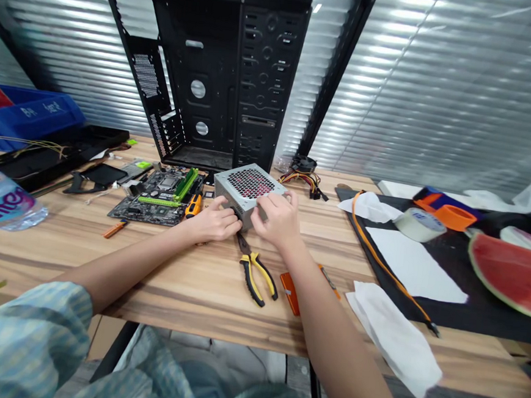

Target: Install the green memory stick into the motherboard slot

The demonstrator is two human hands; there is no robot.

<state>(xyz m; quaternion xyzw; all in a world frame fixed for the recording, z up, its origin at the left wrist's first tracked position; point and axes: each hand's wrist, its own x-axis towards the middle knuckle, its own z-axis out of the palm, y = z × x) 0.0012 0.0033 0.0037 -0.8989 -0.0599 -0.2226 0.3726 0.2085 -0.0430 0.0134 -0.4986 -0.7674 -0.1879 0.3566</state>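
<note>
A grey computer power supply (237, 190) with a honeycomb grille on top sits on the wooden table in front of the open case. My left hand (217, 222) is closed at its near left edge, fingers curled against the lower front. At the near right corner, my right hand (277, 219) grips the box with thumb in front and fingers over the top. Black-and-yellow pliers (256, 270) lie just below, jaws pointing at the box. Beside my left hand rests an orange-and-black screwdriver (194, 205), partly hidden, next to a motherboard (160, 194) with green memory sticks.
Behind stands a tall black computer case (211, 66). On the left are a water bottle (3, 200) and a blue bin (33, 116). To the right, a black mat (449, 315) carries an orange cable (375, 257), a tape roll (420, 225) and a watermelon slice (512, 273).
</note>
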